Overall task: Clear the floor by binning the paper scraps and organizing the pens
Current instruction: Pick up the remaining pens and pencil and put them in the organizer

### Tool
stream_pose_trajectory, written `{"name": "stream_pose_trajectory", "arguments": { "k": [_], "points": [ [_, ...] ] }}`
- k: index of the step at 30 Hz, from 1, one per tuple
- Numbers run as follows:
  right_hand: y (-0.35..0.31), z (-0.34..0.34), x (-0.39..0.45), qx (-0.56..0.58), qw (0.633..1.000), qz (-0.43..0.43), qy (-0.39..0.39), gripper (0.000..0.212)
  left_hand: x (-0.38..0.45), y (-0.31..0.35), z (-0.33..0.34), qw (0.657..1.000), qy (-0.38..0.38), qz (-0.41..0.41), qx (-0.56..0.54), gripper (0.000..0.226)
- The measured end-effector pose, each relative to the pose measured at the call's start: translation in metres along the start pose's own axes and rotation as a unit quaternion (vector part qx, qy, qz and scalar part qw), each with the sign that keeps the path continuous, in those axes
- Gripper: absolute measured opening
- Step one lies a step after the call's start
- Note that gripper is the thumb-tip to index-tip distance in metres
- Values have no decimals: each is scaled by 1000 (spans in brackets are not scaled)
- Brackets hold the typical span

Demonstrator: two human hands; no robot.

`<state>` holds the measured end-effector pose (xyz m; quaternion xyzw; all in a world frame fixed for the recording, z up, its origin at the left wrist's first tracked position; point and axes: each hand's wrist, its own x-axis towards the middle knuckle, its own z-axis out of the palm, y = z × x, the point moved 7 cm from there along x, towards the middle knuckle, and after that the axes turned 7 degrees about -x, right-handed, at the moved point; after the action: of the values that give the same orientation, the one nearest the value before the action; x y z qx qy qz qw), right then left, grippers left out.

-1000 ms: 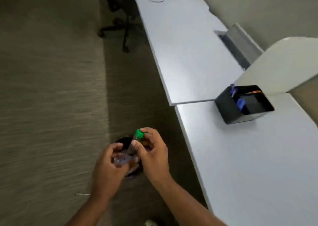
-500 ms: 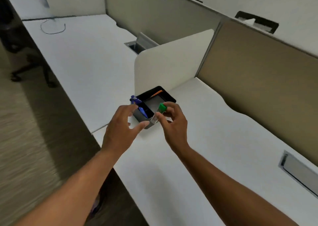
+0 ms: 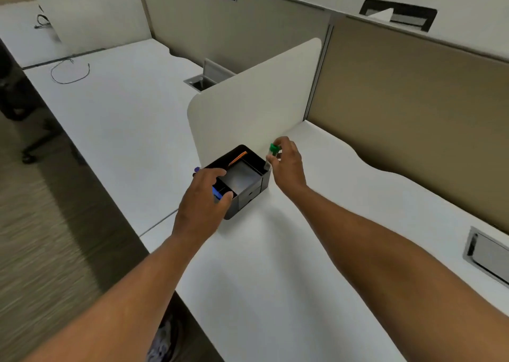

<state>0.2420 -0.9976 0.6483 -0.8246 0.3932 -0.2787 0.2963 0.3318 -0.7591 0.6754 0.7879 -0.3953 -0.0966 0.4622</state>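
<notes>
Green-capped pen point(image 3: 272, 153) was pinched in the right hand point(image 3: 286, 166) just above the black organizer point(image 3: 249, 193) on the tabletop point(image 3: 275, 265); a blue pen point(image 3: 216, 193) already sat inside. The left hand point(image 3: 203, 202) hung over it, fingers loosely curled, holding nothing. Organizing looked nearly done; the floor scraps lay mostly out of view

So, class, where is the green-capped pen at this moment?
In the head view, the green-capped pen is held in the right hand, just above the right edge of the black desk organizer, beside the white divider panel.
</notes>
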Motion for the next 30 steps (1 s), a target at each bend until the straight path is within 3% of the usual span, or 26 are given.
{"name": "stream_pose_trajectory", "arguments": {
  "k": [9,15,18,20,24,27,30],
  "points": [
    [-2,44,26,-129,983,-63,-114,27,-20,-39,-5,1000,5,-10,17,44],
    [11,62,35,-174,970,-52,-164,27,-18,-59,-5,999,-2,-23,38,48],
    [13,63,35,-168,972,-42,-159,27,-17,-61,-3,999,-3,-22,37,47],
    [2,55,31,-149,982,-48,-109,26,-17,-62,-4,999,0,-25,35,47],
    [-58,60,-16,-109,981,-158,-37,24,-25,-64,-11,998,19,-21,49,45],
    [-102,90,-84,-96,956,-271,-65,26,-38,-69,-25,995,50,-3,83,44],
    [-130,130,-151,-82,939,-314,-116,40,-61,-92,-52,989,84,-3,121,46]
  ]
}}
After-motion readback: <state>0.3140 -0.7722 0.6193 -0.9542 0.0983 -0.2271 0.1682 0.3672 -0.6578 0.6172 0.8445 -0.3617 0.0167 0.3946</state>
